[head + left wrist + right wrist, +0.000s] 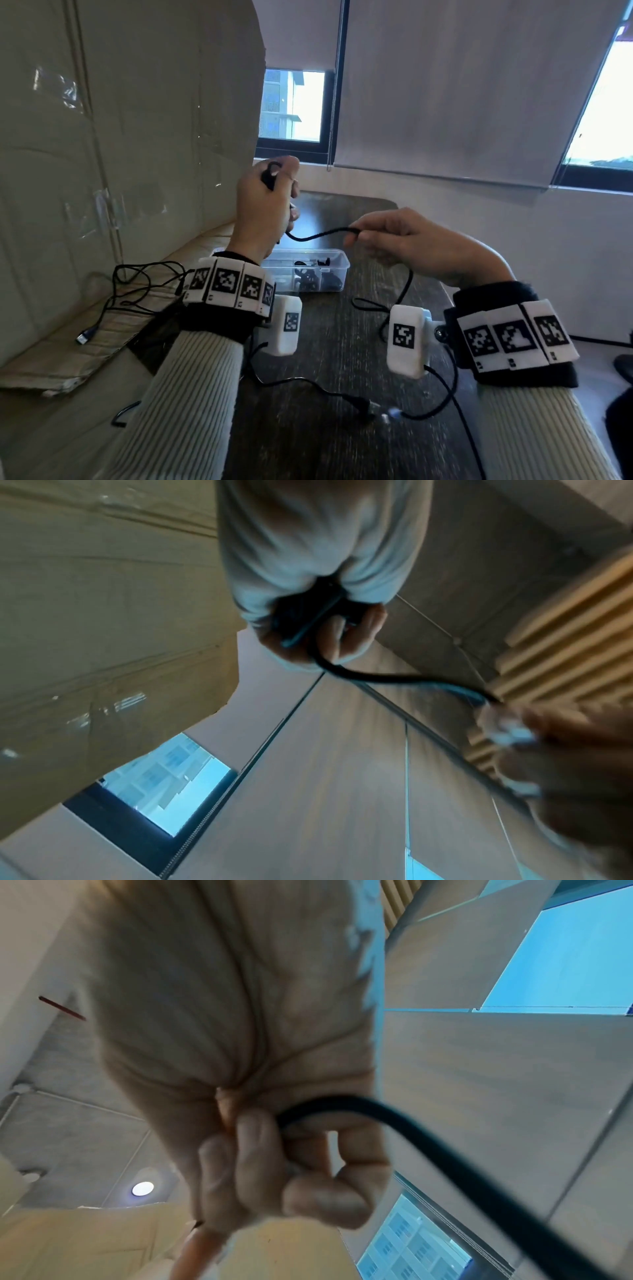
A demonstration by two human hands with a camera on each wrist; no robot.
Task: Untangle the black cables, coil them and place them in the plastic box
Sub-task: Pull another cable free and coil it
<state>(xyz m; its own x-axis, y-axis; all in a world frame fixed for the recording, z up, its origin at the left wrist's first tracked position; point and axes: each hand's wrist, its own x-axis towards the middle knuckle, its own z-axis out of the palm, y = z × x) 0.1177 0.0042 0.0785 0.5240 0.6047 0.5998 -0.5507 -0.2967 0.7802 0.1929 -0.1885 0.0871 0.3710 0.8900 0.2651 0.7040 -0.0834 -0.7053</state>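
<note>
Head cam: both hands are up over the dark wooden table (308, 428). The left hand (265, 209) is fisted around small loops of a black cable (318, 234), one loop poking out the top by the thumb. The cable sags across to the right hand (421, 243), which pinches it at the fingertips, then drops down past that wrist to the table. The plastic box (306, 274) sits on the table just beyond the hands, lid off, with a few black bits already inside. A second cable (137, 291) lies loose on the cardboard (85, 339) to the left.

Left wrist cam: blurry, but the left hand (318, 569) has its fingers curled round the cable (377, 674), which runs off toward the other hand.

Right wrist cam: right hand (240, 1042) with thumb and fingers closed on the cable (428, 1145), which exits lower right
</note>
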